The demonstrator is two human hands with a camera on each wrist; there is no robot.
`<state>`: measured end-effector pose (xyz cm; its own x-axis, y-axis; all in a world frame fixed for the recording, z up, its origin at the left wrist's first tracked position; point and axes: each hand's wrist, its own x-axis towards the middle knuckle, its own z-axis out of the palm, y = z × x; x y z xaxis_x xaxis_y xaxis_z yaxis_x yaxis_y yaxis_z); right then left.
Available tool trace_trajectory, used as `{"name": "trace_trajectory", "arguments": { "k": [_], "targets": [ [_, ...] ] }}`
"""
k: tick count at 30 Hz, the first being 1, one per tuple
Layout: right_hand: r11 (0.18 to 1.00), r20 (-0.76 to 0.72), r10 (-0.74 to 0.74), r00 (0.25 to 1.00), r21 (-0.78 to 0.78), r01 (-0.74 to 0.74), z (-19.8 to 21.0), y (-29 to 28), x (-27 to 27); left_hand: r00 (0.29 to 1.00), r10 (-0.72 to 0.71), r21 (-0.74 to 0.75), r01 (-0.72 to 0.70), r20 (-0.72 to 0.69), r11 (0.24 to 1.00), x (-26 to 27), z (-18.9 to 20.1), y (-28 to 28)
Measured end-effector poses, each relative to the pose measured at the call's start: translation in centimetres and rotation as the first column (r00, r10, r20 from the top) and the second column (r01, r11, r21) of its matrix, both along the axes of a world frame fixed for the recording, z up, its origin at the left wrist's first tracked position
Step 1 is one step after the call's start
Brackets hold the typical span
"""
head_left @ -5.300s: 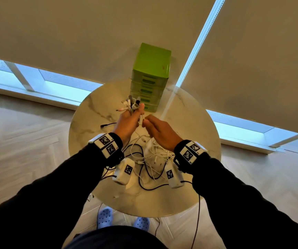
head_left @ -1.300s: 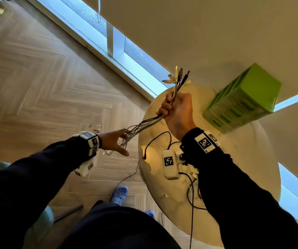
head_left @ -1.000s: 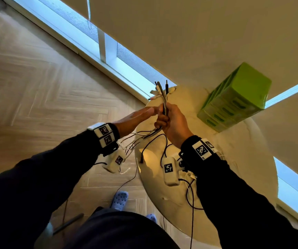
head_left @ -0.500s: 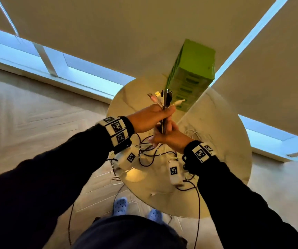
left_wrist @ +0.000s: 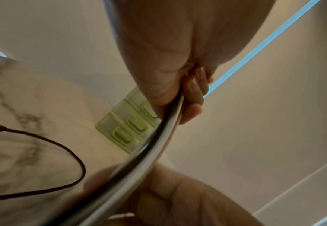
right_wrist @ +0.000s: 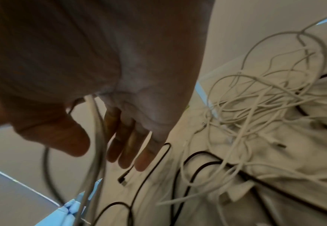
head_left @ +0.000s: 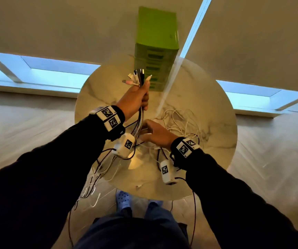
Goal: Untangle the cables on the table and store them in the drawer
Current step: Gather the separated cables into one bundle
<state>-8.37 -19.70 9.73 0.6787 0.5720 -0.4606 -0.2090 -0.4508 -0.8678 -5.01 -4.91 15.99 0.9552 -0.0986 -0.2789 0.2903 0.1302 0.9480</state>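
Left hand [head_left: 135,99] raised over round marble-topped table [head_left: 216,97], fist clenched round one bundle of black and white cables [head_left: 139,115], at least five plug ends fanned above knuckles, exact cable count not readable. Right hand [head_left: 155,133] lower, fingers straight and relaxed, thumb apart, hanging strands of same bundle running between thumb and fingers. One loose heap of thin white cables [head_left: 182,121] on tabletop beside right hand; one green plastic drawer unit [head_left: 156,51] at far edge, drawers closed.

Drawer unit [head_left: 156,51] motion-blurred; cable bundle [left_wrist: 139,160] blurred, strands indistinct; plug ends [head_left: 137,77] too small.
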Motion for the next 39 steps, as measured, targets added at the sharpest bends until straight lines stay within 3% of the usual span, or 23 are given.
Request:
{"name": "trace_trajectory", "arguments": {
  "k": [5, 10, 15, 19, 21, 23, 24, 27, 31, 34, 39],
  "targets": [
    [0.906, 0.184, -0.119, 0.976, -0.383, 0.183, -4.8, -2.0, 4.2, 0.996, 0.058, 0.076, -0.052, -0.072, 0.996, 1.2, -1.2, -0.5],
    [0.809, 0.158, 0.096, 0.983, -0.588, 0.016, -6.1, -0.9, 5.7, 0.985, 0.105, 0.097, -0.092, -0.136, 0.991, 1.0, -2.8, -1.1],
    [0.759, 0.121, 0.151, 0.981, -0.65, -0.037, -9.8, 1.0, 5.3, 0.967, 0.175, 0.086, -0.161, -0.187, 0.983, 0.0, -4.0, -1.6],
    [0.813, 0.142, 0.108, 0.984, -0.583, -0.005, -9.0, 0.9, 5.5, 0.963, 0.185, 0.075, -0.174, -0.193, 0.982, -0.6, -4.5, -1.8],
    [0.915, 0.09, -0.132, 0.987, -0.373, 0.156, -7.8, 0.3, 5.4, 0.965, 0.193, 0.088, -0.179, -0.179, 0.98, -0.8, -4.8, -1.9],
    [0.928, 0.04, -0.352, 0.935, -0.115, 0.355, -5.9, -0.6, 5.2, 0.964, 0.21, 0.122, -0.191, -0.166, 0.974, -1.1, -5.5, -1.9],
    [0.93, 0.093, -0.364, 0.927, -0.023, 0.367, -4.8, -1.1, 5.3, 0.962, 0.22, 0.124, -0.202, -0.161, 0.972, -1.2, -5.7, -2.1],
    [0.955, 0.296, -0.295, 0.908, 0.107, 0.276, -1.6, -2.7, 4.6, 0.954, 0.255, 0.069, -0.247, -0.157, 0.966, -1.8, -5.9, -2.7],
    [0.987, 0.489, -0.158, 0.858, 0.113, 0.117, 1.5, -4.5, 2.8, 0.965, 0.245, 0.044, -0.242, -0.089, 0.969, -2.6, -5.2, -3.9],
    [0.999, 0.53, -0.048, 0.846, 0.039, 0.033, 1.9, -5.4, 1.7, 0.969, 0.235, 0.046, -0.232, -0.072, 0.972, -3.0, -4.8, -4.8],
    [0.998, 0.556, 0.024, 0.831, -0.062, 0.013, 2.3, -5.8, 0.3, 0.956, 0.277, 0.077, -0.27, -0.1, 0.96, -4.0, -4.5, -6.5]
  ]
}}
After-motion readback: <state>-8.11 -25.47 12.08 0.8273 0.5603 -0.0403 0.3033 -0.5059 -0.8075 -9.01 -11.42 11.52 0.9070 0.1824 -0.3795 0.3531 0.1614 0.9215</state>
